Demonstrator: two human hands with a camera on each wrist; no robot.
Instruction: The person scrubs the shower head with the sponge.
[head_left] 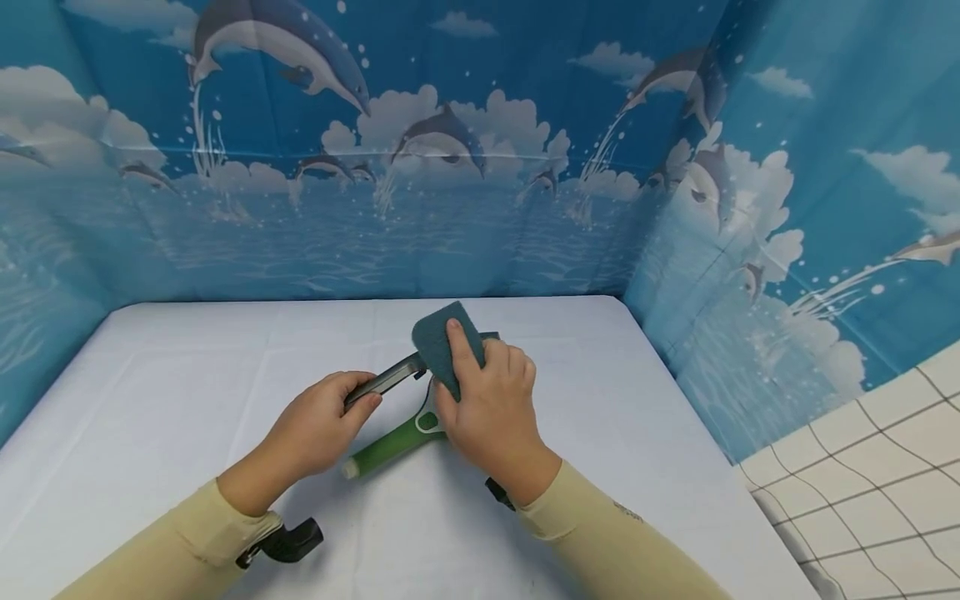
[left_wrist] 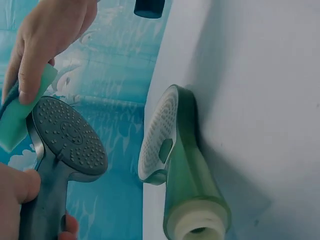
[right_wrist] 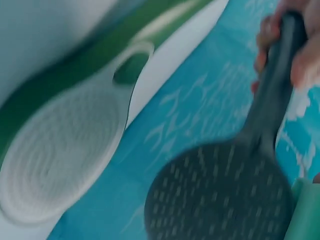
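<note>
My left hand (head_left: 318, 421) grips the handle of a dark grey shower head (left_wrist: 70, 137), holding it raised and tilted over the table. Small nozzles dot its round face, seen in both wrist views. In my right hand (head_left: 495, 408) is a green sponge (head_left: 437, 337) with a darker scouring side, the fingers pressing on it. The sponge lies against the back rim of the grey head in the left wrist view. Below both hands, a second shower head (head_left: 393, 446) with a green handle and white nozzle face (right_wrist: 70, 145) rests on the table, partly hidden by my right hand.
A white cloth covers the table (head_left: 187, 392). Blue dolphin-print curtains (head_left: 375, 225) stand along its back and sides. White tiles (head_left: 877, 475) show at the lower right. A black wrist mount (head_left: 292, 542) juts from my left sleeve.
</note>
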